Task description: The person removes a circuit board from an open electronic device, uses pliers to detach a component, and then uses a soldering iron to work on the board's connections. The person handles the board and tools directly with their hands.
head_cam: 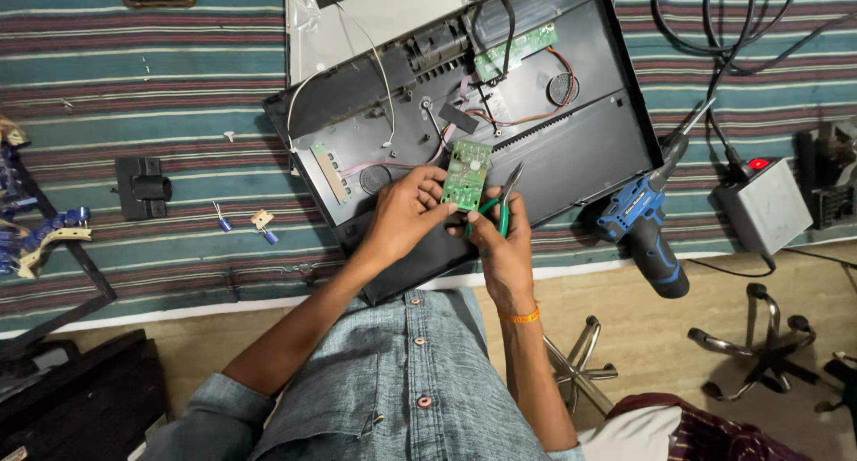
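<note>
The left hand (403,213) is pinching a green board (467,174) by its edge, just above the open black casing (571,149). The right hand (500,242) is closed round green-handled pliers (506,198) beside the board. Gripping only the edge seems wise. The plier tips and the board's solder side are hard to make out.

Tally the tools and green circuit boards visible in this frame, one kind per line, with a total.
Green circuit boards: 2, a small green circuit board held by the left hand, and a long green board inside the open black plastic casing.
Green-handled pliers: 1, in the right hand.
Blue cordless drill: 1.
Total: 4.
</note>
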`<action>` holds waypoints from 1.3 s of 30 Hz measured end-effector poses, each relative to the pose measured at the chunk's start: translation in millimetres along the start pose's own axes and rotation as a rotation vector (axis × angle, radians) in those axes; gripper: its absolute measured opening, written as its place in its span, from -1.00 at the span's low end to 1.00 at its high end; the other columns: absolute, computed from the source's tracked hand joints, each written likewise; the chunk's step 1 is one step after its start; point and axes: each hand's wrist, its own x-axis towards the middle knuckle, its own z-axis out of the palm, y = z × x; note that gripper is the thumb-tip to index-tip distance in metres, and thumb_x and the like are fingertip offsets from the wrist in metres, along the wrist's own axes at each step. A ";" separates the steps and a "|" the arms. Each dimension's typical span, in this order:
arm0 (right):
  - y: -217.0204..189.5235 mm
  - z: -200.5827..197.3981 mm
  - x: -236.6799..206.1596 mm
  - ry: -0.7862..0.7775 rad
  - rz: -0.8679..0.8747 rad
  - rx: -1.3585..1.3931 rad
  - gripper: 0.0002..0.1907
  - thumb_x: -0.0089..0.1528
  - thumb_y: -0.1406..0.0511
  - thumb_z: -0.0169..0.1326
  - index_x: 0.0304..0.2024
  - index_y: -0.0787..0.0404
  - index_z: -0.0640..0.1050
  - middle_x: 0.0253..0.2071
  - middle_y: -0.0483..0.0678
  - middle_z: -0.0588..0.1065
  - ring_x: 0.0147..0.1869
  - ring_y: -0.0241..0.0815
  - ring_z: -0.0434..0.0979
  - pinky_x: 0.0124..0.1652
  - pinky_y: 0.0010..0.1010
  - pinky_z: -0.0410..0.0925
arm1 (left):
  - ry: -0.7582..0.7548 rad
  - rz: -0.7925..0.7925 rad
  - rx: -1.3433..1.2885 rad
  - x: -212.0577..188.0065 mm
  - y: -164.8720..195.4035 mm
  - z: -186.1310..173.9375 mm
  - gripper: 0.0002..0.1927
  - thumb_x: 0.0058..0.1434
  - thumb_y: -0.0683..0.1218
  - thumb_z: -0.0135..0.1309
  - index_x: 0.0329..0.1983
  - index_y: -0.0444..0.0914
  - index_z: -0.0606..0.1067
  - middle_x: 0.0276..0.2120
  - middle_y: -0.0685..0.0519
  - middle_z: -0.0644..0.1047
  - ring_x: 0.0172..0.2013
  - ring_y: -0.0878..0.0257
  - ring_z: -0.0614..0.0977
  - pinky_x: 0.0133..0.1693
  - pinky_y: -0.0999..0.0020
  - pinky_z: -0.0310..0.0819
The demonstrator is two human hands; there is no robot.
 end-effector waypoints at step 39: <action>7.0 -3.2 0.0 0.010 -0.041 -0.112 -0.68 0.27 0.55 -0.02 0.05 0.25 0.33 -0.25 -0.11 0.39 -0.23 -0.27 0.51 -0.20 -0.27 0.56 | 0.055 0.398 0.230 62.5 29.2 -35.0 -0.86 0.33 -0.29 0.13 -0.06 -0.32 0.50 -0.25 0.03 0.49 -0.36 0.37 0.53 -0.32 0.44 0.44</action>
